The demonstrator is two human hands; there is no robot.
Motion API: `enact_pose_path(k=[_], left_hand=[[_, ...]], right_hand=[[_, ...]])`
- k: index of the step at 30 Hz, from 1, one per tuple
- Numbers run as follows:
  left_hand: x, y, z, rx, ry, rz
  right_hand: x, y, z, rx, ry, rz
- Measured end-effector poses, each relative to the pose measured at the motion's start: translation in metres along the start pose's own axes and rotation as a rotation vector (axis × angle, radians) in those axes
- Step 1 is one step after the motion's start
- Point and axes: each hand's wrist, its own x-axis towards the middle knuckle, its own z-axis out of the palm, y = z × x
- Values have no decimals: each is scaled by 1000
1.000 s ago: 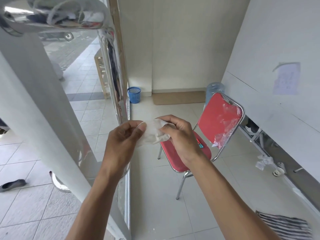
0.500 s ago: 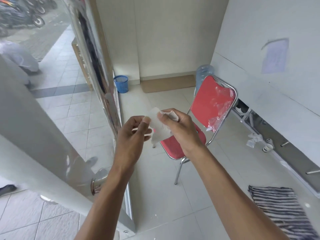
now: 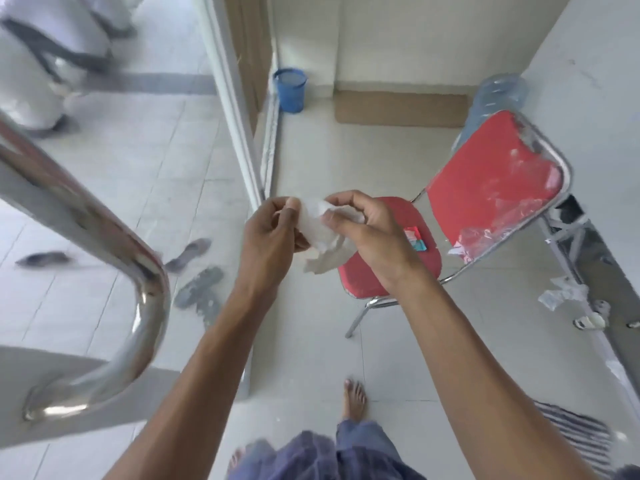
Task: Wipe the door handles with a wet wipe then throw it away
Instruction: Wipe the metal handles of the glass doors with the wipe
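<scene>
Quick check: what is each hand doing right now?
Left hand: pinching the wet wipe.
Right hand: also gripping the same wipe.

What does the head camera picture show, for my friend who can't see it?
Two hands hold a crumpled white wet wipe between them: the left hand and the right hand each pinch it. A shiny metal door handle curves at the left, a red chair stands behind the hands, and a blue bin sits by the far wall.

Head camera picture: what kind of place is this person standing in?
Probably the entrance of a small office or shop: a glass door with a steel door handle, sandals left outside on the tiles, a red chair and a blue bin inside.
</scene>
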Motion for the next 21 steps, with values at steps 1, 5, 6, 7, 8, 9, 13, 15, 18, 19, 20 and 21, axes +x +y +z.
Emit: enact_pose_path(k=[1, 5, 6, 7, 8, 9, 13, 15, 18, 19, 20, 21], left_hand=[[3, -3, 4, -6, 33, -24], [14, -13, 9, -40, 183, -106], [17, -16, 8, -43, 231, -123], [20, -18, 6, -46, 262, -134], [22, -18, 3, -44, 288, -142], [26, -20, -2, -50, 325, -150], [39, -26, -21, -67, 430, -171], [48, -32, -30, -38, 471, -157], [58, -41, -45, -10, 563, -159], [59, -42, -48, -10, 592, -161], [61, -43, -51, -11, 617, -165], [60, -45, -53, -19, 648, -175]], right_hand=[[9, 4, -6, -14, -45, 13], [45, 13, -13, -81, -272, 89], [56, 15, -10, -93, -342, 108], [63, 16, -7, -105, -401, 126], [71, 17, -3, -133, -454, 138], [82, 18, 4, -174, -517, 149], [120, 17, 32, -316, -703, 169], [137, 16, 47, -317, -735, 114], [157, 16, 69, -345, -771, 48], [161, 15, 74, -360, -808, 27], [166, 14, 79, -376, -851, 11], [171, 15, 84, -389, -902, 2]])
